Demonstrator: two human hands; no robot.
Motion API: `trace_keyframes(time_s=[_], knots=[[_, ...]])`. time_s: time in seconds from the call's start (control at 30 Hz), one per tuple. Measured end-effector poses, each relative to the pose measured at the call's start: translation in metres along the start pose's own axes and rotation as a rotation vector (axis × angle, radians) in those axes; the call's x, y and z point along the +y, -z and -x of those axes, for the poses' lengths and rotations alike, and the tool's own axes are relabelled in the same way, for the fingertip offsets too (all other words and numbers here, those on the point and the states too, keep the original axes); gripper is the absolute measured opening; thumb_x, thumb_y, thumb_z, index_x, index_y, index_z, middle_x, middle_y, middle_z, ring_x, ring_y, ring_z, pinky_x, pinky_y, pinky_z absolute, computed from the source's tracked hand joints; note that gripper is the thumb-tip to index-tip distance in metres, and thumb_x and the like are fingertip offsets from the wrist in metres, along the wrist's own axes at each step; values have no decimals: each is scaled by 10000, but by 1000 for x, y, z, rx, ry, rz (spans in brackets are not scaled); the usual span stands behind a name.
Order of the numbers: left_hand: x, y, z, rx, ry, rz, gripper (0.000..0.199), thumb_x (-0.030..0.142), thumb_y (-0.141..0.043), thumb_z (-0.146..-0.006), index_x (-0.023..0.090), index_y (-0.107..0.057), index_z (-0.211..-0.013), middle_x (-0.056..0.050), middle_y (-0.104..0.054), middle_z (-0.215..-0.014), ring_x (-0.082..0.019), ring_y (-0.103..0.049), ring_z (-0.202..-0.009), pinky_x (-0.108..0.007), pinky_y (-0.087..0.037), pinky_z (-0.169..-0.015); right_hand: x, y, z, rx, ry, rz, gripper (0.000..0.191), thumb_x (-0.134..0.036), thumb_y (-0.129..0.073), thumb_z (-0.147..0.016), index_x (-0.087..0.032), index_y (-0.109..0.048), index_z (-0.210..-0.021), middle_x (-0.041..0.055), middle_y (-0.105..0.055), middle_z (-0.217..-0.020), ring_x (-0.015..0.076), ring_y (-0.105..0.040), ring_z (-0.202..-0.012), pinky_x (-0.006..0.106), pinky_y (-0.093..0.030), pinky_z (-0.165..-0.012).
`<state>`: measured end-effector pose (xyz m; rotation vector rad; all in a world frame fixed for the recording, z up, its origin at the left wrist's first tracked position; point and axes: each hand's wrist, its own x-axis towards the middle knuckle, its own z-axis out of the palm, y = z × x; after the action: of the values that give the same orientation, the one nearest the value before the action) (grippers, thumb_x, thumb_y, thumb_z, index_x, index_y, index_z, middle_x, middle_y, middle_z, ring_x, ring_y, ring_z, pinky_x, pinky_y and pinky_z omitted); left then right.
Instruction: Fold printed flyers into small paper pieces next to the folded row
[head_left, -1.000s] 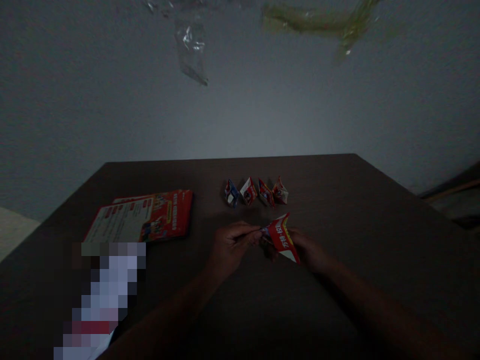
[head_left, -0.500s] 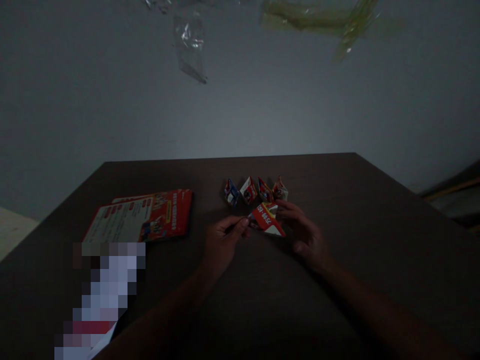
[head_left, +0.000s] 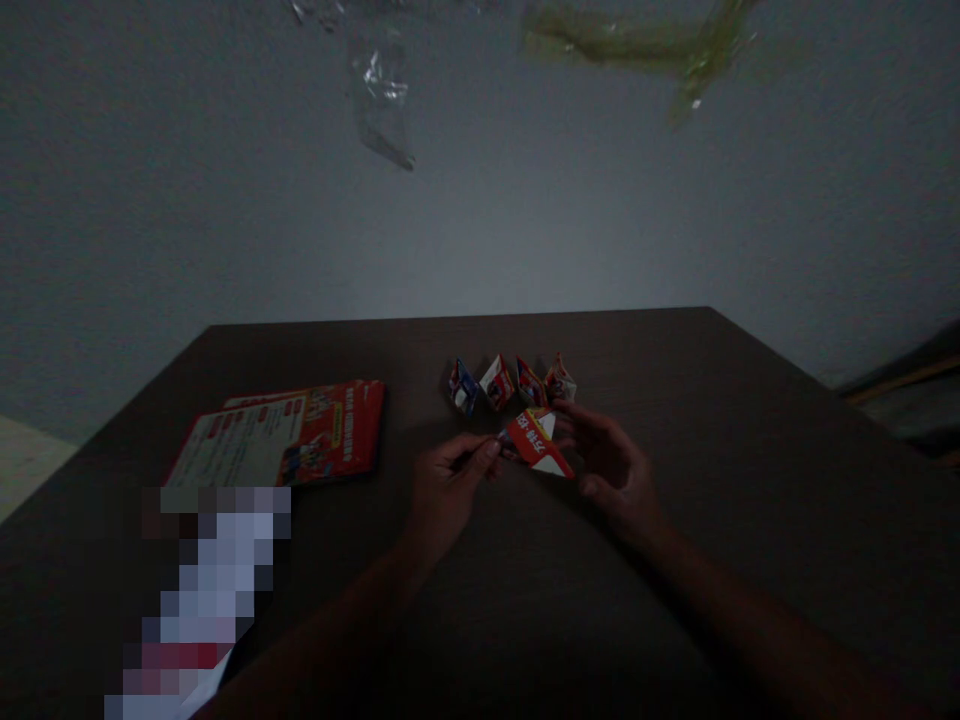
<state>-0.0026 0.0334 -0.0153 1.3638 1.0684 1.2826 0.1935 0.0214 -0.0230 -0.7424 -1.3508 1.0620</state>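
My left hand point(head_left: 455, 487) pinches the left corner of a folded paper piece point(head_left: 538, 447) between thumb and fingers. This piece is glossy red and white with large printed characters and a yellow strip. Around its right end curves my right hand point(head_left: 611, 462), thumb and fingers apart; whether a fingertip touches the paper's back I cannot tell. Just beyond, several small folded paper pieces stand in a row: a blue one point(head_left: 463, 387), a white-and-red one point(head_left: 496, 383), a red one point(head_left: 530, 382) and a pale one point(head_left: 559, 380).
On the left of the dark table point(head_left: 750, 480) lies a stack of printed red-and-white sheets point(head_left: 349, 425). A blurred-out pale item point(head_left: 217, 580) is nearer me. Behind the table rises a grey wall point(head_left: 480, 240) with clear and yellow tape point(head_left: 615, 38) on it.
The held paper has tilted slightly, its right corner a little lower. My right thumb and fingers have spread a bit around it. The row and the stack stay put.
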Motion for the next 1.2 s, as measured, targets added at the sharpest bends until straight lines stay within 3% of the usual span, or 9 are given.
trace_keyframes(time_s=[0.23,0.5,0.6,0.7,0.9,1.1,1.2], knots=[[-4,0,-1,-10,13,33,154,276,-629,-786,133,-686,-786,-3,-645,-614,-110,-582,-573,-215,-462,-575,-5,-2,-1,33,-23,-13,585,-420,-746,-678,-234,-544,-1195,128,-502,-1313,270,-534,-1113,408,-463,-885],[-6,-3,0,-60,147,158,252,277,-761,-632,132,-676,-819,-14,-674,-682,-117,-588,-572,-219,-475,-541,-1,-1,0,67,-21,-22,486,-360,-734,-709,-245,-557,-1147,110,-613,-1180,256,-595,-1046,414,-492,-850],[-5,-3,0,-77,167,180,272,288,-757,-636,134,-672,-844,-26,-685,-747,-120,-596,-602,-223,-482,-555,1,-2,1,55,-39,-32,475,-346,-725,-722,-252,-550,-1153,99,-642,-1130,244,-613,-1006,416,-496,-841],[-4,-3,0,-102,175,182,288,296,-753,-642,136,-665,-864,-22,-675,-758,-119,-591,-622,-219,-474,-569,0,-2,1,81,-57,17,491,-347,-742,-700,-253,-558,-1146,103,-619,-1170,247,-597,-1024,420,-487,-857],[-5,-4,1,-125,198,236,440,254,-837,-495,150,-606,-855,30,-592,-707,-99,-545,-631,-203,-457,-593,-3,-3,-1,86,-62,71,502,-320,-763,-673,-242,-576,-1132,104,-595,-1198,226,-584,-1013,398,-475,-879],[-9,-4,1,-117,211,192,422,255,-826,-551,169,-547,-856,73,-525,-663,-57,-483,-571,-158,-415,-543,1,-6,1,94,-100,16,449,-241,-776,-664,-260,-597,-1075,54,-704,-957,181,-653,-830,355,-529,-766],[-8,-5,1,-109,203,211,411,247,-819,-565,170,-546,-862,72,-544,-678,-55,-502,-582,-155,-439,-562,2,-7,1,123,-103,16,425,-228,-783,-656,-244,-615,-1046,66,-702,-986,176,-661,-825,342,-539,-755]])
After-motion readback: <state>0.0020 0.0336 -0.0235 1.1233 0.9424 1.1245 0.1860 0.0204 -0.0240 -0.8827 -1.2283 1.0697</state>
